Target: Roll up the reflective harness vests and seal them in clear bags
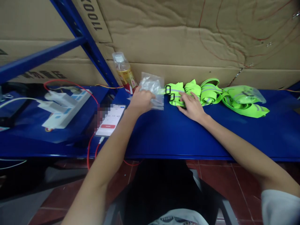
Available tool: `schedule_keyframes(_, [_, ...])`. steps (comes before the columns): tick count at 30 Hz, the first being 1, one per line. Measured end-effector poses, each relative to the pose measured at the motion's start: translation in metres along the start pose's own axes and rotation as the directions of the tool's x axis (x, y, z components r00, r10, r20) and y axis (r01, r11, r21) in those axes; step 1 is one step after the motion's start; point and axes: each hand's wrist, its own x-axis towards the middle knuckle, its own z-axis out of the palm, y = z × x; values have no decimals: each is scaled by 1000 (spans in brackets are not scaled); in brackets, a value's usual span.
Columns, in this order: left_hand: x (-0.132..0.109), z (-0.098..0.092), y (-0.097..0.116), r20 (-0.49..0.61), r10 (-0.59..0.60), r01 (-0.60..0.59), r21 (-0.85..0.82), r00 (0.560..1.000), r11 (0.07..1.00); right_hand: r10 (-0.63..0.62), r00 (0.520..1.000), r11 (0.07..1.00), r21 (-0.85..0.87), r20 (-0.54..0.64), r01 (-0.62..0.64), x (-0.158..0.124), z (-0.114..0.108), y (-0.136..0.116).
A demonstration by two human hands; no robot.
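Note:
My left hand (142, 101) is over a small stack of clear plastic bags (154, 82), its fingers curled and closed on the bag plastic; the fingertips are partly hidden. A short end of neon-yellow strap reaches from the right onto the bags. My right hand (194, 107) rests with fingers apart on a folded neon-yellow reflective strap (175, 90) with black buckles. Directly right of it lie two more rolled reflective straps, a near one (192, 88) and a farther one (212, 92). Another strap bundle (243, 97), partly under clear plastic, lies farther right.
A drink bottle (126, 75) stands at the back, left of the bags. A phone (111, 120) with a red cable lies left of my left forearm. Farther left is a white power strip (67, 107) with plugs. Cardboard (164, 47) walls the back of the blue shelf (168, 137).

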Motion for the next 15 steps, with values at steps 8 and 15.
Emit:
schedule_keyframes(8, [-8,-6,-1,221,-116,115,15,968,993,41,997,996,76,-63,-36,1,-4,-4])
schedule_keyframes(15, [-7,9,-5,-13,32,-32,-27,999,999,440,846,844,461,-303,-274,-3,-6,-3])
